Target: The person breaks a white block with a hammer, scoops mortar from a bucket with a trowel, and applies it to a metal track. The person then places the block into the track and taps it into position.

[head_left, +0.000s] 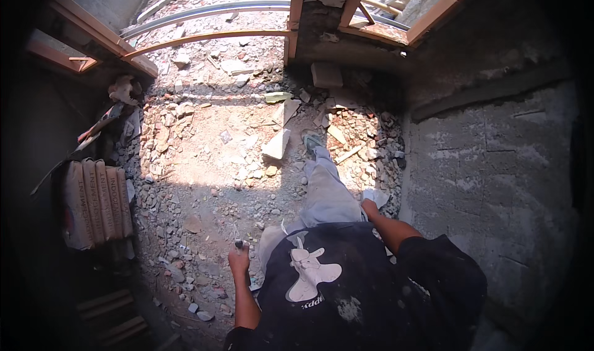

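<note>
My left hand hangs low over the rubble, closed round a small tool with a dark end and a thin, light tip. Its exact kind is too small to tell. On the other side, my right hand is beside my thigh with the fingers curled. A pale, flat-looking piece shows right by its knuckles. Whether that piece is in the hand or on the ground behind it, I cannot tell. One leg in grey trousers is stretched forward, with a sandal on the broken stones.
Loose rubble covers the floor, with a big pale slab piece ahead. Several stacked cement bags stand at left. A rough grey wall rises at right. Wooden frames border the sunlit opening, and a block sits by its post.
</note>
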Tool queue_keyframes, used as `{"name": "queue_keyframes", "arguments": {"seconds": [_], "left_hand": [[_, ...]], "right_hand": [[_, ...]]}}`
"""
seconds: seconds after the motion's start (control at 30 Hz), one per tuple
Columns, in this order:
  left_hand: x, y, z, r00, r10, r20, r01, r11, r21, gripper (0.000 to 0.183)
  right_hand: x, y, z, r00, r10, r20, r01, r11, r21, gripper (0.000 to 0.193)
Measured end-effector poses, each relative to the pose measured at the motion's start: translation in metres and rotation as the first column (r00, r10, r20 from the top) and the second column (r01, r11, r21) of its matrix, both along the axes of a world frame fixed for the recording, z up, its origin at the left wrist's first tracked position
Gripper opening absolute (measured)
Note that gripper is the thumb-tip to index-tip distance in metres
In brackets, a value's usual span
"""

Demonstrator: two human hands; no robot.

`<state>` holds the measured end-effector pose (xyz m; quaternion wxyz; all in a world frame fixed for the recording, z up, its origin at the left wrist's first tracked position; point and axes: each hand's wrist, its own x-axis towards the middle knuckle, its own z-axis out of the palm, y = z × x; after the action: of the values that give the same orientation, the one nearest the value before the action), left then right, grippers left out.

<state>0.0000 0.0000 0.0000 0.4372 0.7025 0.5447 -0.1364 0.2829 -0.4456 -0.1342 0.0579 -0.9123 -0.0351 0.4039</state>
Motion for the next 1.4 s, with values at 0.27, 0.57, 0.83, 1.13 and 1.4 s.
{"name": "queue_keyframes", "arguments": {"seconds": [0.27,0.57,0.83,1.13,1.4], "left_hand": [[0.066,-0.154,-0.086,0.762,0.528,-0.375,-0.558,0.829,0.033,0.037],[0.141,-0.218,-0.082,0.557,0.344,-0.756,-0.489,0.872,0.037,0.042],[0.146,-0.25,-0.125,0.607,0.311,-0.732,-0.482,0.875,-0.029,0.054],[0.168,-0.238,-0.129,0.564,0.283,-0.776,-0.5,0.865,-0.048,0.052],[0.171,-0.224,-0.128,0.572,0.254,-0.78,-0.474,0.878,-0.061,0.051]], "right_hand": [[0.347,0.183,-0.059,0.931,0.352,0.099,-0.356,0.934,0.033,0.031],[0.553,0.365,-0.26,0.485,0.861,0.153,-0.858,0.502,-0.107,0.036],[0.584,0.365,-0.358,0.396,0.893,0.215,-0.86,0.443,-0.255,0.053],[0.6,0.291,-0.354,0.209,0.947,0.244,-0.912,0.278,-0.3,0.037],[0.605,0.219,-0.342,0.495,0.609,0.619,-0.632,0.742,-0.225,0.033]]}}
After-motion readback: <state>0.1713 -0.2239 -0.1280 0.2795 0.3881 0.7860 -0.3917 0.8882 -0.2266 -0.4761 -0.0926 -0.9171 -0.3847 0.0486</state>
